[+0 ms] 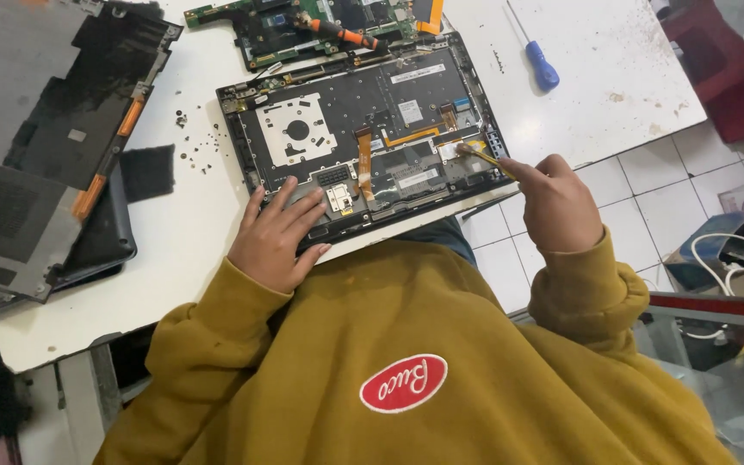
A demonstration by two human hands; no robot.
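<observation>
Tweezers (486, 160) pinched in your right hand (557, 207) point up-left into the laptop chassis (363, 138); your left hand (275, 237) presses flat, fingers spread.

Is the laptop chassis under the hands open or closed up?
Open: the laptop chassis shows bare internals and orange ribbon cables; its motherboard lies beside it.

Opened black laptop chassis (363, 138) centre of white surface (191, 232); green circuit board (303, 26) behind it, blue-handled screwdriver (537, 58) right, grey bottom cover (36, 138) left.
</observation>
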